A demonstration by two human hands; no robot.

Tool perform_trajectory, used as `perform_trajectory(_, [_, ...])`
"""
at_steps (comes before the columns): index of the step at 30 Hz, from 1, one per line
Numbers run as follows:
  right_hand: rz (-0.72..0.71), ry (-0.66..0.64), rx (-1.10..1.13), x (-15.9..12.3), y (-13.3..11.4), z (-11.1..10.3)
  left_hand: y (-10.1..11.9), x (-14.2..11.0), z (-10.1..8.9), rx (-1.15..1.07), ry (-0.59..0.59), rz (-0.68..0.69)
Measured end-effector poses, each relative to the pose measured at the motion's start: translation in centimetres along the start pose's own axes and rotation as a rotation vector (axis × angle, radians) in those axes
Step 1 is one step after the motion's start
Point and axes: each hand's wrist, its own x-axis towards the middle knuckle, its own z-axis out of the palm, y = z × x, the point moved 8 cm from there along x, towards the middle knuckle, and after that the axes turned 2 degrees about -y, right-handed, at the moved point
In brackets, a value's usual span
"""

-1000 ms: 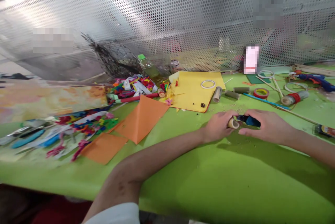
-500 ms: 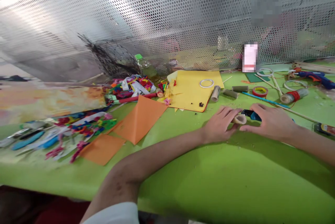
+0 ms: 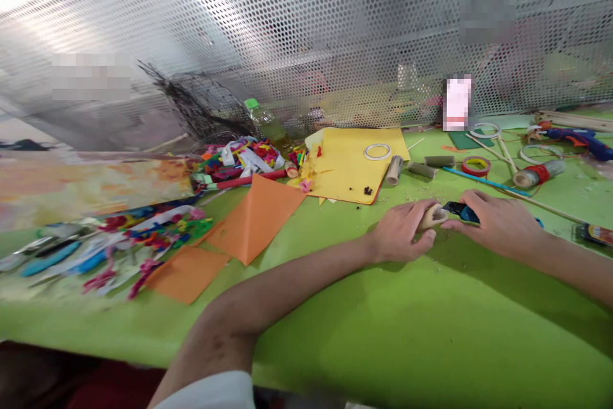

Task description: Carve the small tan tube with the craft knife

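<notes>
Left hand [image 3: 400, 230]: fingers curled around the pale tube [image 3: 428, 220], bent over its far side; thumb along the near side, below the rim. Spread only as wide as the tube.
Tube: its hollow mouth pokes out beyond the left fingertips, facing the right hand; the rest sits inside the grip.
Right hand [image 3: 500, 224]: fingers closed over a black-and-blue tool [image 3: 458, 210], forefinger along the top, thumb beneath, thumb tip just beside the tube's rim.
Tool: black end toward the tube's mouth. Whether it touches the rim, I can't tell from here.
Beyond the hands: pale crumbs on the counter [image 3: 383, 332]; then three greyish tubes, one [image 3: 394, 170] leaning by the yellow sheet's [image 3: 352, 163] right edge, two [image 3: 431, 166] lying close together.
Right flank: red-and-yellow tape roll [image 3: 476, 166] and a blue stick [image 3: 483, 180] past the right hand, near its knuckles.
Left flank: folded orange paper [image 3: 261, 221], well apart from the left hand.
Near side: a broad green stretch from wrists to the front edge, forearm shadow across it.
Far limit: perforated metal panel [image 3: 335, 26] behind the counter.
</notes>
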Motion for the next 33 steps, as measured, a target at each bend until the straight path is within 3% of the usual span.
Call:
perform_trajectory(6, [-0.008,0.023,-0.017,0.6,0.1,-1.0,-0.8,0.1,0.3,-0.098,-0.082,-0.064])
perform_trajectory(9, [-0.144,-0.015,-0.053,1.4,-1.2,-1.5,-1.6,-0.1,0.6,-0.306,-0.124,-0.107])
perform_trajectory(12, [-0.310,-0.049,-0.104,2.1,-2.9,-1.9,-1.7,-0.3,0.4,-0.405,-0.118,-0.064])
perform_trajectory(16, [-0.388,-0.015,-0.114,2.8,-4.1,-2.4,-1.5,-0.3,0.1,-0.373,-0.117,-0.036])
perform_trajectory(27, [-0.400,-0.047,-0.127,2.8,-4.4,-0.8,-1.2,-0.4,0.0,-0.360,-0.107,-0.043])
perform_trajectory(33, [-0.445,0.036,-0.140,2.5,-4.6,-1.0,-1.5,-0.3,0.0,-0.311,-0.096,-0.054])
